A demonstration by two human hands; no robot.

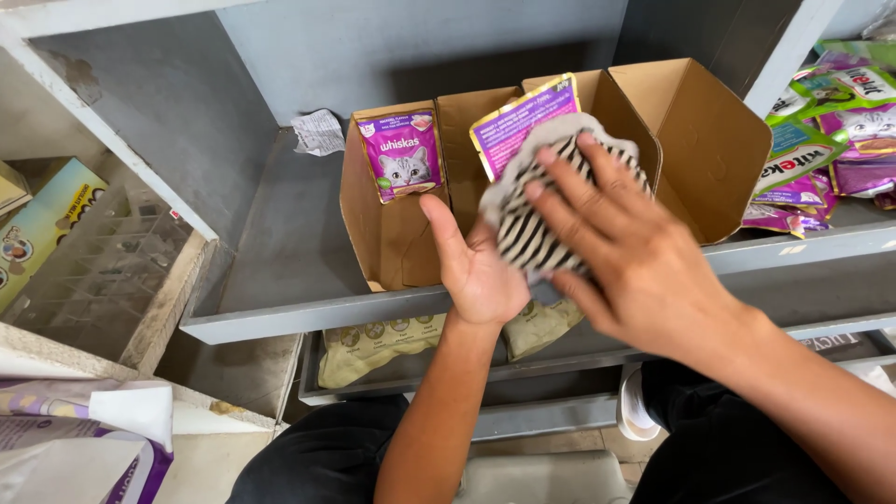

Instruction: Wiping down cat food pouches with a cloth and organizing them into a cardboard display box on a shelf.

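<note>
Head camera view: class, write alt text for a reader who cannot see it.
A right hand presses a striped cloth against a purple pet-food pouch held by the left hand, before an open cardboard box on a grey shelf.

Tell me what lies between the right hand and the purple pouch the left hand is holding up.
In the head view, a black-and-white striped cloth lies between the right hand and the purple pouch, pressed against the pouch, which the left hand supports.

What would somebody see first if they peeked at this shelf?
First, the two hands in the middle: the right hand presses a black-and-white striped cloth against a purple pouch that the left hand holds from below. Behind them, an open cardboard box sits on the grey shelf, with another purple pouch standing at its left end.
</note>
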